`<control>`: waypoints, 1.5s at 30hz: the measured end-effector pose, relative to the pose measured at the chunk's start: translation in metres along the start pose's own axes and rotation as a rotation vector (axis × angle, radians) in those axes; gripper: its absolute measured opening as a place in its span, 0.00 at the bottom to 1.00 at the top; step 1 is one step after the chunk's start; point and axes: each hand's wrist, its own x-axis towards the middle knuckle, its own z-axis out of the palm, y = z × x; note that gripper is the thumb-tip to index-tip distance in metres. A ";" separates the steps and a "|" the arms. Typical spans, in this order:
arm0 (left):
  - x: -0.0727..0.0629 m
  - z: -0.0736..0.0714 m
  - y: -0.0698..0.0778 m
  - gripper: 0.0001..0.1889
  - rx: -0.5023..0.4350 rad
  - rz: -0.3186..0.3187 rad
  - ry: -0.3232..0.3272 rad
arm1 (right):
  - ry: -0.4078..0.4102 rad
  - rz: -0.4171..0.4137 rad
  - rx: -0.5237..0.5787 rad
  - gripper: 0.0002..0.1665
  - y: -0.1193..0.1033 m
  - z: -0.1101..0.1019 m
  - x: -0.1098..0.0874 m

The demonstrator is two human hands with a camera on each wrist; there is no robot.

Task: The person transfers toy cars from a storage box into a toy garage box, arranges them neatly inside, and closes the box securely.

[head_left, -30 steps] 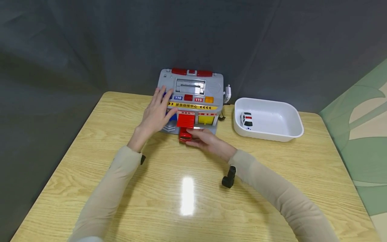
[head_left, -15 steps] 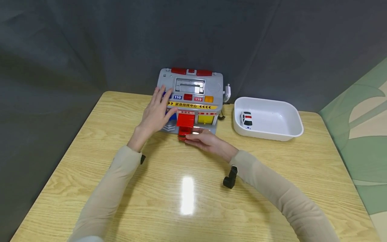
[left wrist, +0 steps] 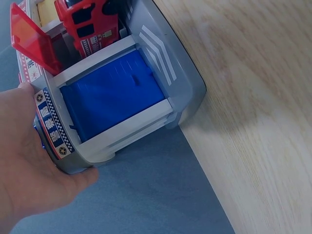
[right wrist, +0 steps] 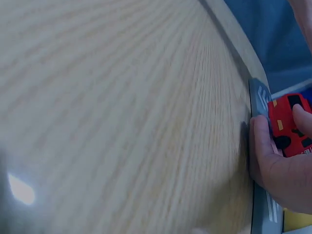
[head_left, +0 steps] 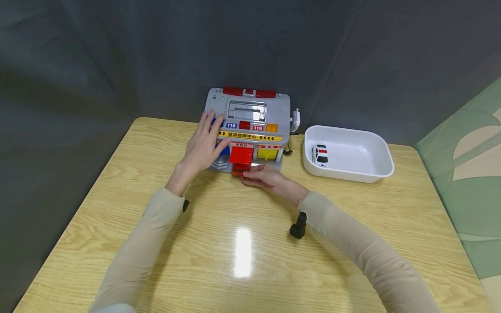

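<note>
A grey toy rescue station [head_left: 248, 138] stands at the table's back edge. Its middle red door [head_left: 241, 155] is swung up, while the blue door [left wrist: 114, 92] and the yellow door [head_left: 267, 154] are down. My left hand [head_left: 201, 145] rests on the station's left side, fingers spread straight over the roof and thumb toward the front. With thumb and fingers my right hand [head_left: 270, 179] pinches a red toy fire truck [head_left: 238, 169], which lies partly inside the middle bay. In the right wrist view the truck [right wrist: 287, 124] shows between thumb and fingers.
Right of the station sits a white plastic tub [head_left: 348, 174] with a white toy car [head_left: 320, 154] at its left end. A white handle-like piece [head_left: 295, 119] and a dark coiled cord [head_left: 287, 151] are at the station's right side. A dark curtain [head_left: 250, 43] hangs behind.
The red fire truck has slid farther in under the raised red door, pushed by my right hand. My left hand has stayed in place on the station.
</note>
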 end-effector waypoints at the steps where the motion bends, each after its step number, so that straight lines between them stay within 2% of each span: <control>1: 0.000 0.000 0.000 0.38 0.001 0.001 -0.001 | 0.002 -0.001 -0.013 0.18 -0.001 -0.001 0.000; 7: 0.000 0.001 0.000 0.38 -0.001 -0.012 0.001 | -0.034 0.017 -0.057 0.16 -0.006 -0.007 0.004; 13: -0.001 0.000 0.000 0.38 -0.007 -0.007 0.009 | -0.034 0.048 -0.069 0.21 -0.008 -0.008 0.009; 25: 0.001 0.001 0.001 0.38 0.002 -0.008 0.003 | -0.021 0.043 -0.087 0.29 -0.010 -0.007 0.013; 34: 0.003 0.003 0.001 0.38 0.001 -0.011 -0.003 | 0.000 -0.027 -0.042 0.24 0.001 -0.014 0.015; 45: 0.001 0.004 0.001 0.38 0.003 -0.014 0.004 | -0.038 -0.112 -0.028 0.20 0.002 -0.016 0.011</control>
